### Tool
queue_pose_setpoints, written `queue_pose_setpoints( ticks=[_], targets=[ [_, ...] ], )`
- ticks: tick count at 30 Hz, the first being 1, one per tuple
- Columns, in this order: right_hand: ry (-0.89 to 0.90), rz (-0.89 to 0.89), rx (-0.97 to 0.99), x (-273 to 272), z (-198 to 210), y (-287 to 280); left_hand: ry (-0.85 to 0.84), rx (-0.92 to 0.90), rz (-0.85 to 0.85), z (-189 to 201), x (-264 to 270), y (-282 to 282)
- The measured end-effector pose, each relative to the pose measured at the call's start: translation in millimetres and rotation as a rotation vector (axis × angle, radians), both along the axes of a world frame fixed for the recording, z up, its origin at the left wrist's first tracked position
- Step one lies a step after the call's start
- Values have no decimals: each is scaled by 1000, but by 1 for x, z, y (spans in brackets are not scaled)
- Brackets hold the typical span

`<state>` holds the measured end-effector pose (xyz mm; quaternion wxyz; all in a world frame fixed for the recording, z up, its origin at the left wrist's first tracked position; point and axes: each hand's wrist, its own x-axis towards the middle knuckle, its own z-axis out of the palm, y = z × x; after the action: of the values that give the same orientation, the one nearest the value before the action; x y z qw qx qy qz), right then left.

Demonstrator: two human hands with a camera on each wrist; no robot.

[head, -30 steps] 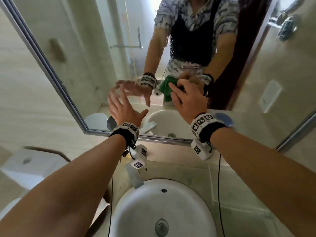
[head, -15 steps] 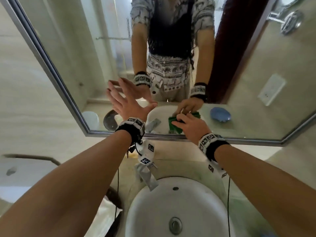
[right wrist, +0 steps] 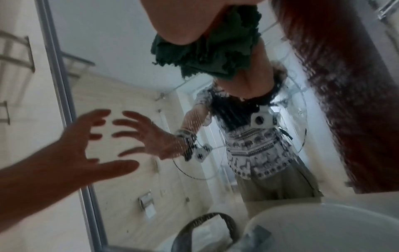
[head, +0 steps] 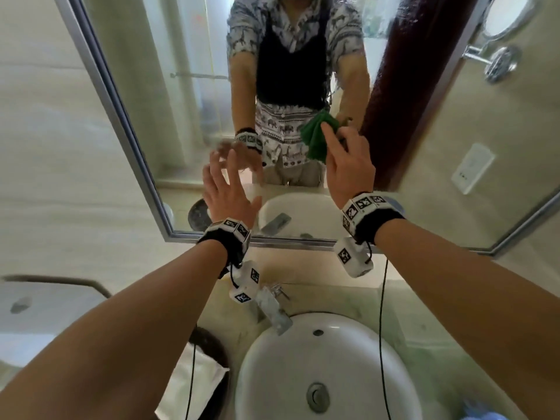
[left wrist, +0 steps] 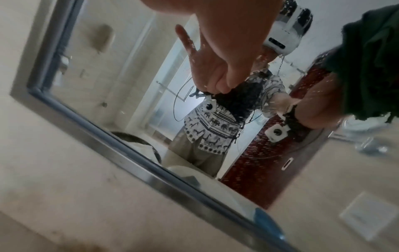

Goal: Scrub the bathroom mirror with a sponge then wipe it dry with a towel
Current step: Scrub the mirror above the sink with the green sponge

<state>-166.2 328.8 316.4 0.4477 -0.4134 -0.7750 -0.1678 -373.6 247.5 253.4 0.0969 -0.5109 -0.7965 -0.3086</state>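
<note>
Bathroom mirror (head: 188, 122) glass above the white basin (head: 327, 368) is being wiped. A green cloth (head: 318, 137), soft, light and easily bunched, is pressed to it, gripped by the right hand (head: 348, 165). The left hand (head: 227, 189) is held spread, empty. Compared with half a second ago, the cloth is seen higher on the glass.
</note>
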Motion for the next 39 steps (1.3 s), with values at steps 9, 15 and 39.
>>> queue_pose_setpoints(
  ticks=[9, 15, 39],
  targets=[
    [-386, 213, -30, -16, -83, 2, 521, -105, -40, -24, -72, -7],
    [-494, 241, -174, -23, -121, -5, 516, -37, -25, -34, -74, 6],
    [-534, 277, -16, -89, -109, -9, 476, -43, -55, -42, -79, 6]
  ],
)
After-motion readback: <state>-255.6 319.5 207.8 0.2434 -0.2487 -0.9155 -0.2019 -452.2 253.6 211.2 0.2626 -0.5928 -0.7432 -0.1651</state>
